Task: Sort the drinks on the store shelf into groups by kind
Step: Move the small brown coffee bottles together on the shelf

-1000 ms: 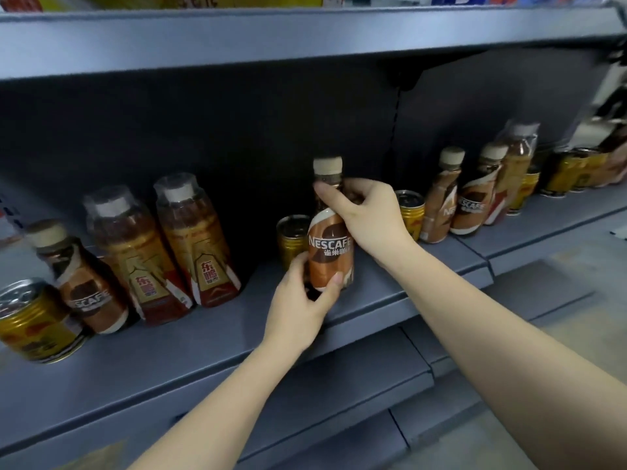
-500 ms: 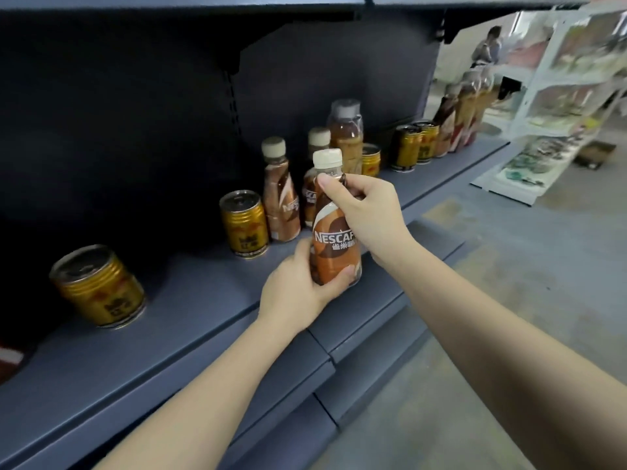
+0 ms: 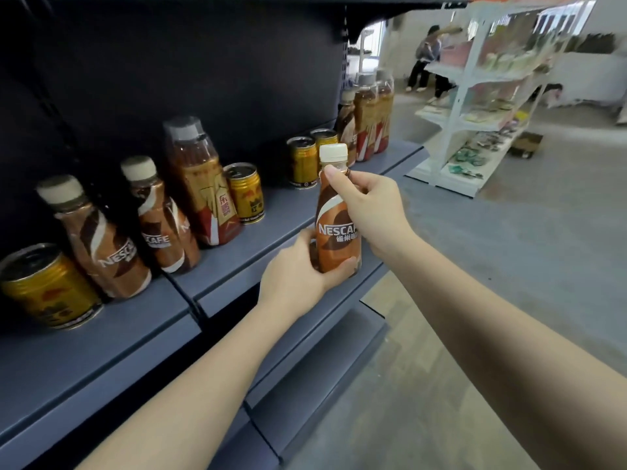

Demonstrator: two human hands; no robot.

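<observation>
While both hands are gripping one coffee bottle (image 3: pixel 336 228), the view is swinging right along the shelf (image 3: pixel 271 215), and the bottle is travelling with it: a second ago it was near two tall tea bottles at the left end; now it is riding at the shelf's front edge, upright, whether resting on the edge or held just off it cannot be told.

Left hand (image 3: pixel 298 276) is wrapping the base, fingers curled round the bottom. Right hand (image 3: pixel 369 205) is clasping the neck and shoulder, thumb just below the cream cap.

Drinks on this stretch are sitting mixed. Two matching coffee bottles (image 3: pixel 135 228) are standing side by side to the left, a gold can (image 3: pixel 44 286) beside them at far left, one tea bottle (image 3: pixel 200 184) and a second can (image 3: pixel 246 193) to their right. Further along, two cans (image 3: pixel 302 161) are standing together, then more bottles (image 3: pixel 366 120) at the far end.

Judgement: the carried bottle is probably heading for a coffee group; the pair at left looks the nearest match, though the far cluster may hold another. Sorting is looking far from finished.
</observation>
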